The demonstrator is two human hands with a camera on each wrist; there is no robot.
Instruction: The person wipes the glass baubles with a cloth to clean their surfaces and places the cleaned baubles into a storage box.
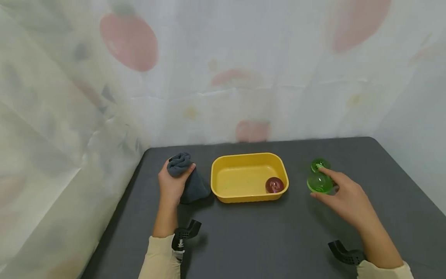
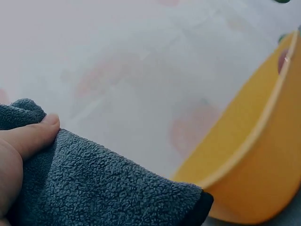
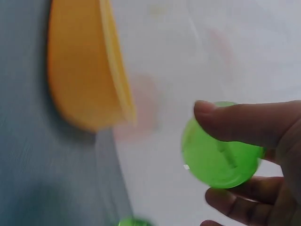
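Note:
My left hand (image 1: 175,179) grips a bunched dark grey cloth (image 1: 189,182) on the dark table, just left of a yellow tub (image 1: 226,162). In the left wrist view my thumb (image 2: 30,136) presses into the cloth (image 2: 103,183), with the tub's wall (image 2: 254,160) close by. A dark red round piece (image 1: 274,185) lies in the tub's front right corner. To the tub's right, my right hand (image 1: 322,186) pinches a green translucent round piece (image 1: 316,181) between thumb and fingers, shown close up as the green piece (image 3: 216,162) in the right wrist view. A second green piece (image 1: 319,164) sits just behind it.
The grey table (image 1: 261,232) is backed by a pale curtain with pink prints (image 1: 223,77) along its far and left sides. Its right edge (image 1: 407,174) runs diagonally past my right hand. Bare tabletop lies in front of the tub.

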